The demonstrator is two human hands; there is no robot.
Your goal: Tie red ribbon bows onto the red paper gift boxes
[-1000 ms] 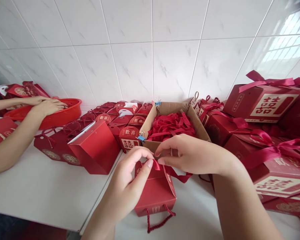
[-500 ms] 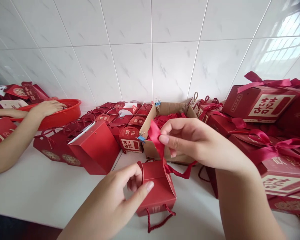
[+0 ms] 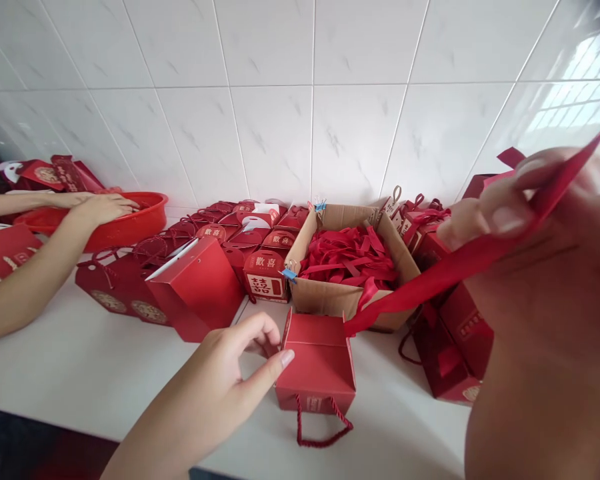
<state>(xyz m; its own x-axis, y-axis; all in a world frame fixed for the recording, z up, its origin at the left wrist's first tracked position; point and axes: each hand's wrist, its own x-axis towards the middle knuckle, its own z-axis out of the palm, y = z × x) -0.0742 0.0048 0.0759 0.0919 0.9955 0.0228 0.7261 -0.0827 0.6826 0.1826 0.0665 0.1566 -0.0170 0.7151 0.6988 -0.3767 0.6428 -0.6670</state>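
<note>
A small red gift box (image 3: 316,363) with a twisted cord handle (image 3: 325,441) stands on the white table in front of me. My left hand (image 3: 253,360) grips its left side, thumb over the top edge, fingers partly hidden behind it. High at the right and close to the camera, my right hand (image 3: 530,200) pinches a red satin ribbon (image 3: 430,280). The ribbon stretches taut from the right side of the gift box up through my fingers, and its end runs past the right edge of the view.
Behind the gift box, an open carton (image 3: 325,293) holds a heap of red ribbons (image 3: 350,257). Finished-looking red boxes (image 3: 265,273) crowd the wall, and more are stacked at right. On the left, another person's hands (image 3: 103,208) reach into a red basin (image 3: 147,220).
My right hand has drawn the ribbon up and to the right, toward the camera, pulling it straight. My left hand has stayed at the gift box.
</note>
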